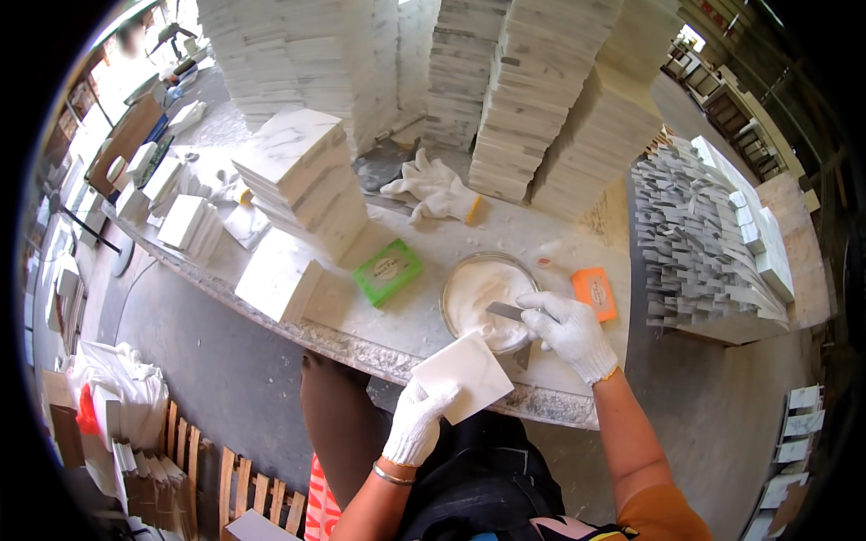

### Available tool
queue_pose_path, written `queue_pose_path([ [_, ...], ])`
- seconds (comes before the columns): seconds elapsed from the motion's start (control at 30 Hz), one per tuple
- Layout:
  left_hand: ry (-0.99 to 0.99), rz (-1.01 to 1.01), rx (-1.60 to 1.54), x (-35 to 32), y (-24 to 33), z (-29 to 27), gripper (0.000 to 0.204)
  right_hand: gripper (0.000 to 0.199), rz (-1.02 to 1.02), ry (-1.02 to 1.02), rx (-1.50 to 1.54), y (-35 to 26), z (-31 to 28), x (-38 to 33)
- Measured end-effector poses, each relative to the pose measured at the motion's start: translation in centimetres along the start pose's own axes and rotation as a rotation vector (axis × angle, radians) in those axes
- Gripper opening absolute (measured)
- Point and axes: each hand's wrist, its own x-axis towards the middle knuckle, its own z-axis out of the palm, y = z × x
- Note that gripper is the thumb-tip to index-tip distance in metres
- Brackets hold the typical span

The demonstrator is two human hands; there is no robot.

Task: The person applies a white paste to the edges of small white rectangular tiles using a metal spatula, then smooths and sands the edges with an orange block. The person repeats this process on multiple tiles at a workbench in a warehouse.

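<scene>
White marble tile, square, sits tilted in the left hand; gloved fingers wrap its lower-left corner, thumb on top, clamped on it. It hangs at the near edge of the stone worktop, just below the bowl. Right hand, also in a white glove, is closed round a putty knife w/ the blade reaching left of the fingers into a round metal bowl of white paste. Tile face shows bare, no paste on it yet as far as can be seen, so the spreading looks not yet begun; blade seems to be loading.

Just right of the right fingers: an orange block, maybe a sponge. Left of the bowl: a green packet. Beyond, a spare pair of white gloves and tall stacks of marble tiles along the far side; a shorter stack further left. Right of the bench: grey mosaic sheets piled up.

Room: open strip of bench betw. green packet and bowl; worktop's rough front edge runs right under both hands, tile partly overhanging it. Bowl and orange block crowd the right hand closely.
</scene>
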Motion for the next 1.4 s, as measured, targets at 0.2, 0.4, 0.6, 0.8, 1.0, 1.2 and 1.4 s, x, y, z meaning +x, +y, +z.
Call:
queue_pose_path([
  [0.2, -0.006, -0.011, 0.023, 0.5, 0.1, 0.4, 0.051, 0.024, 0.021, -0.028, -0.005, 0.9, 0.0, 0.7],
  [0.4, 0.003, -0.022, 0.020, 0.7, 0.2, 0.7, 0.052, 0.023, 0.182, -0.107, 0.166, -0.1, -0.1, 0.7],
  [0.6, 0.007, -0.019, 0.018, 0.7, -0.1, 0.4, 0.053, 0.025, 0.189, -0.091, 0.296, -0.3, -0.3, 0.0],
  [0.8, -0.001, -0.021, 0.026, 0.7, 0.0, 0.6, 0.053, 0.027, 0.197, -0.091, 0.350, 0.1, -0.1, -0.9],
  [1.0, -0.004, -0.023, 0.021, 0.7, 0.1, 0.6, 0.054, 0.024, 0.160, -0.068, 0.324, 0.1, 0.6, -1.4],
  [1.2, -0.003, -0.028, 0.027, 0.7, 0.1, 0.5, 0.054, 0.021, 0.038, -0.038, 0.221, 0.4, 1.0, -1.7],
  [1.4, -0.005, -0.023, 0.033, 0.7, 0.0, 0.5, 0.053, 0.021, -0.242, 0.075, -0.003, 1.0, 1.2, -1.6],
])
